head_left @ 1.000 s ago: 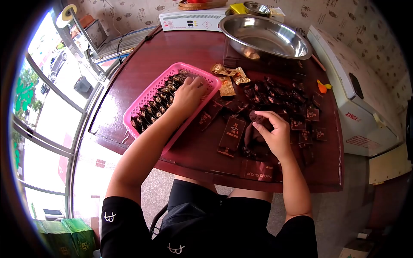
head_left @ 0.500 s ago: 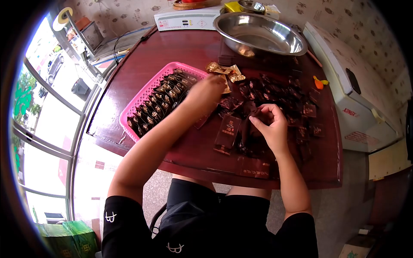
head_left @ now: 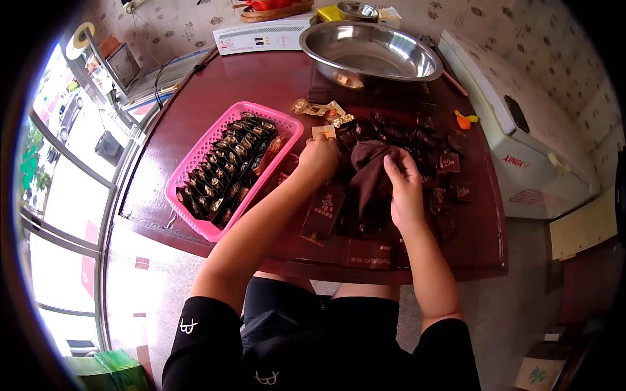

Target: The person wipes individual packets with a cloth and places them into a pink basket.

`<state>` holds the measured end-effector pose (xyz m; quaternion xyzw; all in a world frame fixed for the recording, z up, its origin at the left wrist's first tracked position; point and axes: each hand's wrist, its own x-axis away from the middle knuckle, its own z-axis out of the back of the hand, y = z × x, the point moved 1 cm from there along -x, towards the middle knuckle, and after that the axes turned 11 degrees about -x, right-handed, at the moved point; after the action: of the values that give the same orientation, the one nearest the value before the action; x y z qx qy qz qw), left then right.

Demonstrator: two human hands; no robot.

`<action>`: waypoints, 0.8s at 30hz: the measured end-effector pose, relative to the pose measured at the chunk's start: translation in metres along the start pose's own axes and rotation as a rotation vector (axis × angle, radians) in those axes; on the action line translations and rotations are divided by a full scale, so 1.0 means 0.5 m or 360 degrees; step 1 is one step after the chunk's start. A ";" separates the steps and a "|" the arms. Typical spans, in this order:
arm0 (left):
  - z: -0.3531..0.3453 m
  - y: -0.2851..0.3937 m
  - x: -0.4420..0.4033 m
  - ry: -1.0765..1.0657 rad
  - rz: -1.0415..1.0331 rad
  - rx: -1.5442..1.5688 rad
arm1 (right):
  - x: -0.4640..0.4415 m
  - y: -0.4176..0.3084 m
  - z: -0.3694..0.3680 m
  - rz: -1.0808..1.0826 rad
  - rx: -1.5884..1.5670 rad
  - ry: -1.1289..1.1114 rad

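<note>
A dark brown cloth pouch (head_left: 370, 171) hangs bunched near the table's front, its top edge in the fingers of my right hand (head_left: 405, 186). My left hand (head_left: 318, 158) is closed just left of the pouch, below a gold wrapper (head_left: 324, 132); what its fingers hold, if anything, is hidden. To the left, a pink basket (head_left: 195, 155) holds rows of small dark packets (head_left: 225, 163) with gold marks. A flat dark box (head_left: 323, 214) with lettering lies below my left hand. Several dark wrapped pieces (head_left: 398, 133) are heaped behind the pouch.
A steel basin (head_left: 372, 52) stands at the back on a dark stack, beside a white appliance (head_left: 264, 39). Small dark packets (head_left: 448, 163) lie at the right. Beyond the table's right edge is a white freezer (head_left: 515, 130). A dark printed packet (head_left: 368, 254) lies at the front edge.
My left hand has left the basket and come right, beside the pouch. The pouch now shows wider and raised at my right hand. The whole view has shifted somewhat.
</note>
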<state>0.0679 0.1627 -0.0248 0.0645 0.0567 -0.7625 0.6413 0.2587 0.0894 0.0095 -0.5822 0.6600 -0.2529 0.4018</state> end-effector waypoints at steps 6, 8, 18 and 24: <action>0.012 0.017 0.039 0.0180 -0.0061 -0.0118 | -0.015 0.016 0.029 -0.0149 -0.0162 0.0180; 0.012 0.006 0.039 0.0212 -0.0067 -0.0126 | -0.010 0.003 0.018 -0.0369 -0.0232 0.0389; 0.097 0.060 0.098 0.0653 0.0004 0.1638 | 0.020 0.023 0.018 0.0683 0.0690 0.0065; 0.044 0.062 0.128 0.0047 0.0052 0.2809 | 0.038 0.055 -0.036 0.0780 0.1403 -0.0632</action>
<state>0.0870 0.0916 -0.0141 0.5469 -0.5455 -0.5179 0.3676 0.2285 0.0738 -0.0072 -0.2240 0.5192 -0.2899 0.7722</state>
